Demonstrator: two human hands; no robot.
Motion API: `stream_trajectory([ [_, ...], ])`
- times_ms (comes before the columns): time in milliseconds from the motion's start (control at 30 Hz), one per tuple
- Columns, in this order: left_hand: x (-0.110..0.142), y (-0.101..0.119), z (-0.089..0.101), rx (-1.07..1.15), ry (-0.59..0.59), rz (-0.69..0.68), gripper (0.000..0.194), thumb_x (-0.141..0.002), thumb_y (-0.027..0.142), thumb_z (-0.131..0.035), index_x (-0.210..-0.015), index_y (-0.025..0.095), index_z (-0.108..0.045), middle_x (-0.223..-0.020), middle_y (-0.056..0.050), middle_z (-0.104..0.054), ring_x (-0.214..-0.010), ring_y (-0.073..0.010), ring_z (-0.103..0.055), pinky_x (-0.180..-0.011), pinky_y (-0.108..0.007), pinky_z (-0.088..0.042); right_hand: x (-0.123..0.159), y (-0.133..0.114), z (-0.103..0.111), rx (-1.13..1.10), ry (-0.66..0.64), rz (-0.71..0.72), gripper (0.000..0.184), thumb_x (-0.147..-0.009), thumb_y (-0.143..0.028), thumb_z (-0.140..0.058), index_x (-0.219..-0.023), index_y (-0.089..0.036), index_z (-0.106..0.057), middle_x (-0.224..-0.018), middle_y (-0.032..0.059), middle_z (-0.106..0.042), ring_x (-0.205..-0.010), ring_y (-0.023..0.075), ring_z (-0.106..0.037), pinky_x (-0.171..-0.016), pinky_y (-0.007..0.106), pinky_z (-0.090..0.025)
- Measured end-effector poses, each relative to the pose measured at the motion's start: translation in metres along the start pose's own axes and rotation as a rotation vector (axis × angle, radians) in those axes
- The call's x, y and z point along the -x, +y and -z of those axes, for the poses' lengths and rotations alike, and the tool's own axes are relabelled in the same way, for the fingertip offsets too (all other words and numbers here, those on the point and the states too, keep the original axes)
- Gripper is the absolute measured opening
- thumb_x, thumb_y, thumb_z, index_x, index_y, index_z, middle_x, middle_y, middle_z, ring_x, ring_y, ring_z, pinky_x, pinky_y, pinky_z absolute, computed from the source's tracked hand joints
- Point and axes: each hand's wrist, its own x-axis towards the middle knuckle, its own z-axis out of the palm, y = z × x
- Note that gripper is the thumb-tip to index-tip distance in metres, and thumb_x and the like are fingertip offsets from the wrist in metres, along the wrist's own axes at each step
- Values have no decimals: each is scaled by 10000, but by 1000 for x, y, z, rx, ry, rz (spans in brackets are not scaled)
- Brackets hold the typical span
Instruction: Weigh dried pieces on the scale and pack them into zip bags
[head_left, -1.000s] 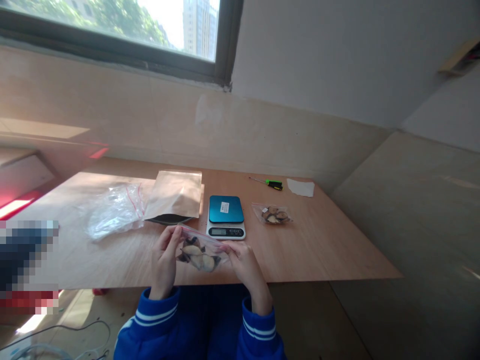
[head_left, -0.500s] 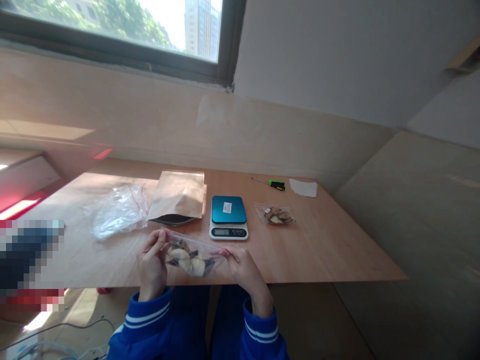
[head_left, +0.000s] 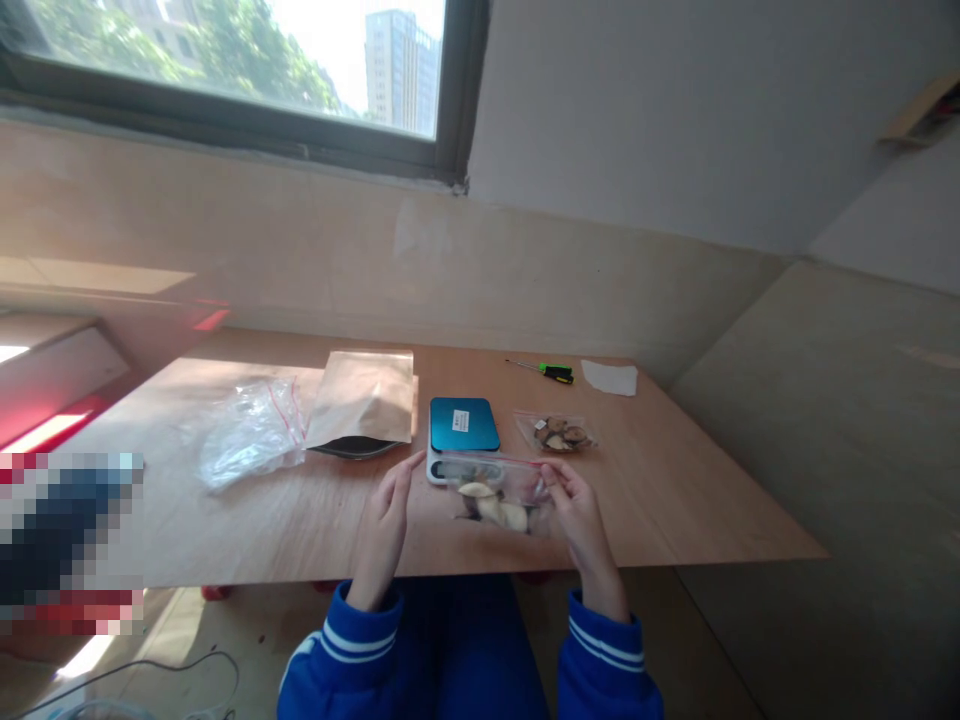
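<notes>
My R hand [head_left: 579, 520] pinches the top edge of a zip bag of mushroom slices [head_left: 495, 497], which hangs over the front of a digital scale [head_left: 463, 425]. L hand [head_left: 385, 525] open, empty, just beside it. Plywood table [head_left: 660, 500] below, kraft pouch [head_left: 362, 400] near, window [head_left: 225, 75] beyond.

Count: 2 hands [head_left: 384, 525] [head_left: 581, 510], 2 filled zip bags [head_left: 499, 497] [head_left: 555, 432], 1 crumpled clear bag [head_left: 251, 435], 1 kraft pouch [head_left: 362, 398], 1 scale [head_left: 463, 430], 1 screwdriver [head_left: 541, 371], 1 paper scrap [head_left: 610, 378].
</notes>
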Motion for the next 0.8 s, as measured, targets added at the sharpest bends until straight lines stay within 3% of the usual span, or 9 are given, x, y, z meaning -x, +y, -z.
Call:
stream_trajectory([
  [67, -6, -2, 17, -218, 62, -150, 395, -880, 457, -498, -1144, 209, -656, -1244, -89, -641, -1222, -252, -536, -1078, -437, -371, -26, 6, 28, 86, 119, 34, 544, -664, -664, -671, -869, -161, -646, -633, 30, -654, -564, 183, -605, -556, 293, -495],
  [233, -44, -3, 68, -638, 156, -401, 391, -860, 320, -515, -1232, 226, -593, -1342, -121, -548, -1286, -291, -476, -1095, -508, -339, -87, 11, 82, 403, 310, 147, 625, -766, -672, -498, -1015, -111, -613, -711, 91, -629, -664, 233, -594, -640, 386, -494],
  [300, -62, -6, 82, -759, 132, -442, 441, -825, 239, -536, -1264, 226, -574, -1422, -134, -479, -1348, -321, -406, -1106, -534, -314, -93, 14, 84, 534, 470, 228, 642, -799, -624, -486, -1127, -79, -565, -922, 186, -636, -846, 292, -597, -758, 463, -474],
  [400, -83, -13, 97, -859, 66, -421, 462, -772, 134, -518, -1202, 264, -627, -1440, -96, -483, -1377, -336, -367, -1093, -547, -325, -75, 31, 67, 867, 656, 441, 621, -866, -557, -410, -1228, -63, -515, -1179, 270, -552, -1114, 371, -505, -907, 561, -389],
  [467, -92, -14, 103, -862, 19, -378, 454, -787, 131, -473, -1180, 278, -646, -1367, -82, -565, -1289, -313, -492, -1029, -501, -414, -56, 49, 48, 1023, 539, 478, 580, -887, -525, -393, -1274, -108, -505, -1282, 252, -506, -1196, 379, -463, -941, 573, -373],
  [533, -96, -9, 107, -841, -25, -353, 397, -830, 192, -452, -1152, 282, -665, -1208, -71, -676, -1116, -282, -631, -920, -429, -496, -45, 66, 31, 1124, 377, 400, 566, -897, -494, -391, -1337, -147, -470, -1410, 233, -413, -1272, 389, -415, -974, 592, -352],
  [633, -99, 11, 108, -809, -49, -394, 312, -860, 323, -482, -1070, 279, -708, -986, -50, -753, -910, -251, -705, -778, -341, -525, -51, 75, 18, 1187, 212, 241, 598, -919, -416, -377, -1441, -125, -350, -1518, 233, -280, -1382, 395, -299, -1050, 620, -274],
  [733, -101, 37, 100, -811, 25, -444, 279, -848, 362, -521, -1003, 278, -737, -885, -30, -766, -816, -225, -715, -704, -292, -513, -71, 51, 9, 1156, 123, 130, 631, -910, -351, -429, -1465, -81, -298, -1535, 253, -242, -1424, 395, -224, -1082, 635, -230],
  [800, -100, 53, 91, -830, 74, -445, 255, -833, 366, -550, -963, 279, -752, -835, -19, -767, -778, -221, -716, -677, -283, -508, -74, 19, -7, 1074, 114, 190, 600, -903, -320, -460, -1439, -74, -346, -1524, 256, -267, -1424, 394, -226, -1089, 651, -211],
])
